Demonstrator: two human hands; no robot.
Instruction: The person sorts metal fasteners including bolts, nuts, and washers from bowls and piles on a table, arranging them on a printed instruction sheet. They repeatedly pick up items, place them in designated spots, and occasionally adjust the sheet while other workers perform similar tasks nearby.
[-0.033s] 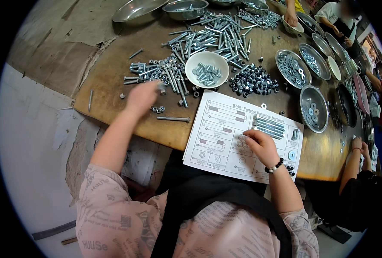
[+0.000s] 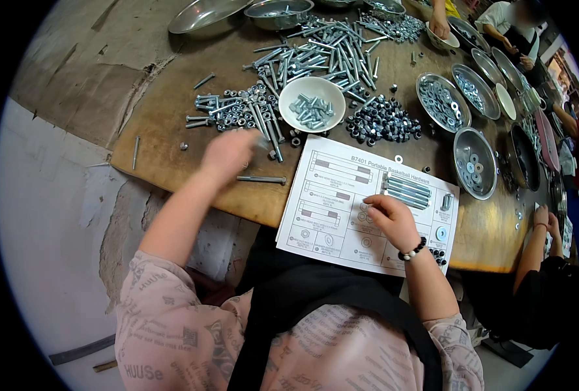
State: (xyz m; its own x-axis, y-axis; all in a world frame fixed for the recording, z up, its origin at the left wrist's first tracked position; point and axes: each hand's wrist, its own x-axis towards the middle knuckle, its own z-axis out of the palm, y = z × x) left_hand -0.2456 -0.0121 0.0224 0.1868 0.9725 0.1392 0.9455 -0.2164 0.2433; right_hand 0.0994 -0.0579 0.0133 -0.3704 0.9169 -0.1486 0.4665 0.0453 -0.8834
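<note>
Nothing moved; bolt (image 2: 261, 179) lengthwise left-right.

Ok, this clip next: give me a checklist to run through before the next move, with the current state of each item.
1. Left hand over the loose bolts: ok, though blurred.
2. Left hand's grip: cannot tell, motion blur hides the fingers.
3. Right hand resting on the printed sheet: ok.
4. Sheet flat on the wooden table: not ok, its near edge overhangs.
5. Long bolts already laid on the sheet: ok.
6. White bowl of short bolts near the left hand: ok.
</note>
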